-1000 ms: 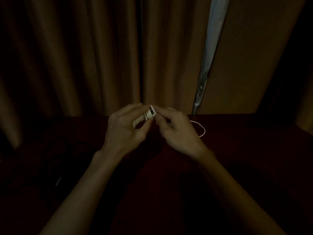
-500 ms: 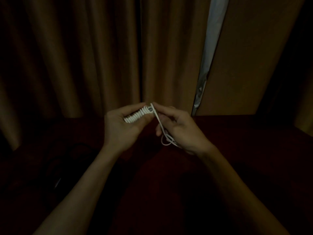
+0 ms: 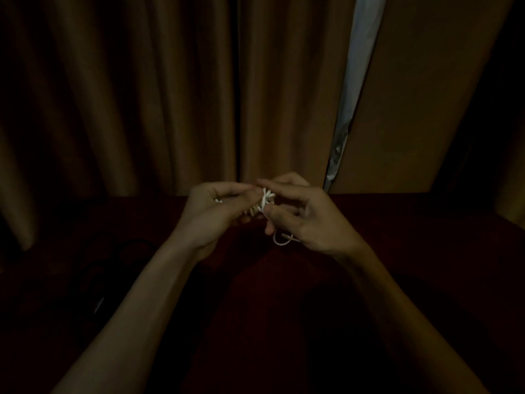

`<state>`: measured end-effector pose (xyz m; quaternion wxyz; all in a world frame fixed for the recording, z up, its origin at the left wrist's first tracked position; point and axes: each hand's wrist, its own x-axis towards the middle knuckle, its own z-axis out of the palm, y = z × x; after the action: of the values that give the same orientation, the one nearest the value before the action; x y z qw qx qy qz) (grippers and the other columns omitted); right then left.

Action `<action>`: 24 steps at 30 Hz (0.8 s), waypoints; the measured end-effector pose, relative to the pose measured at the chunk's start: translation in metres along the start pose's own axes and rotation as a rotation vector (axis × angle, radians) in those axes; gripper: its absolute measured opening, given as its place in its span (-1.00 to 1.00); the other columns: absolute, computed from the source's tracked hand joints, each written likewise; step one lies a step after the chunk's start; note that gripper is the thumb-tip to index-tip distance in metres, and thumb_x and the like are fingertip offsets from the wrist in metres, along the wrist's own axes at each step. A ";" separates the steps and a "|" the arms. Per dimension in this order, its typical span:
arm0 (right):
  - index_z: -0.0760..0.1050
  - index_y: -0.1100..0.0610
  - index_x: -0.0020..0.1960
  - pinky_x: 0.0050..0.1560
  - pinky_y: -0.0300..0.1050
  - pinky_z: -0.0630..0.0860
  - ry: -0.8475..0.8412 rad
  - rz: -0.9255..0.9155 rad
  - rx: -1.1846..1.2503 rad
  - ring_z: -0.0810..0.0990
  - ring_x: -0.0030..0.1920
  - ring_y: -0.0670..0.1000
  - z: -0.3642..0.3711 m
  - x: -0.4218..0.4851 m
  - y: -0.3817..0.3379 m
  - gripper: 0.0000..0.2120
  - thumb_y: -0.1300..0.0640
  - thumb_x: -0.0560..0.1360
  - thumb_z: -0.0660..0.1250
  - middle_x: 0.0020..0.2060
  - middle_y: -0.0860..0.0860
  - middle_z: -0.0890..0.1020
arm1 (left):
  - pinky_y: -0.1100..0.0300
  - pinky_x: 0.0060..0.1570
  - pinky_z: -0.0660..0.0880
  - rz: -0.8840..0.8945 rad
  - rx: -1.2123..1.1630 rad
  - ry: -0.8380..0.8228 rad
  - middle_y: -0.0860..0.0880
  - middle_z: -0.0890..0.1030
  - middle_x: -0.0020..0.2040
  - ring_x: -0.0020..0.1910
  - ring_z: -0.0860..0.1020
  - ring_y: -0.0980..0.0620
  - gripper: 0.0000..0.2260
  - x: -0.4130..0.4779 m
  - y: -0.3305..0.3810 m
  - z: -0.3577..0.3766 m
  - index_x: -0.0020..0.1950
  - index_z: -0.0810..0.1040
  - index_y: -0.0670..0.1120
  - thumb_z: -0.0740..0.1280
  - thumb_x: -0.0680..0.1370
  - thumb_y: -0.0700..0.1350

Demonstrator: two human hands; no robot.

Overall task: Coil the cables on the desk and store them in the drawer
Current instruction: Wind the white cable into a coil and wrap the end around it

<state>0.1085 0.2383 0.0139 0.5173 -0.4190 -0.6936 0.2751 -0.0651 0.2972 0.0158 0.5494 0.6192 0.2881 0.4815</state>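
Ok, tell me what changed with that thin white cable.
The right hand has drawn the loose tail of the thin white cable in from its right and wound it round the bundle; only a short loop hangs below. The left hand still grips the bundle.

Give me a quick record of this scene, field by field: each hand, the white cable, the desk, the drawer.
left hand: grips the wound bundle of white cable
right hand: pinches the cable beside the bundle
loose tail: short loop hanging under the right hand
desk: dark red, below both hands
drawer: not in view
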 end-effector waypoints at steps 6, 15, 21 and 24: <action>0.53 0.03 0.36 -0.23 -0.25 0.56 0.031 -0.028 -0.041 0.54 -0.10 -0.15 0.005 0.001 0.005 -0.59 0.27 0.55 0.43 0.09 0.05 0.40 | 0.28 -0.22 0.55 -0.055 0.034 -0.029 -0.09 0.71 -0.15 -0.18 0.66 0.10 -0.84 -0.004 -0.002 0.012 -0.06 0.71 -0.15 0.47 0.49 -0.07; 0.36 0.12 0.53 0.00 -0.18 0.64 0.081 0.054 -0.013 0.67 0.00 -0.06 0.009 0.006 0.011 -0.30 0.29 0.46 0.53 0.18 0.02 0.44 | 0.14 -0.08 0.60 -0.015 0.032 0.159 -0.07 0.75 -0.13 -0.08 0.72 0.01 -0.93 0.001 -0.007 0.015 -0.08 0.74 -0.09 0.53 0.46 -0.20; 0.49 0.04 0.43 0.20 -0.21 0.52 -0.166 0.160 -0.093 0.60 0.26 -0.18 -0.018 -0.003 0.021 -0.55 0.21 0.56 0.44 0.25 -0.12 0.64 | 0.19 -0.08 0.55 -0.025 -0.099 0.239 -0.10 0.75 -0.05 -0.02 0.69 -0.01 -0.91 0.010 -0.003 -0.008 0.00 0.73 -0.10 0.49 0.51 -0.18; 0.58 0.02 0.29 0.18 -0.25 0.50 -0.105 0.106 -0.083 0.62 0.18 -0.16 -0.018 -0.004 0.027 -0.75 0.17 0.63 0.35 0.13 -0.09 0.68 | 0.20 -0.12 0.54 -0.019 -0.097 0.253 -0.09 0.75 -0.07 -0.04 0.68 0.01 -0.91 0.012 -0.005 -0.010 0.00 0.73 -0.10 0.49 0.51 -0.19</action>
<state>0.1337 0.2469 -0.0045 0.4469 -0.4612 -0.7076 0.2947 -0.0691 0.3127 0.0141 0.5426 0.5235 0.3375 0.5636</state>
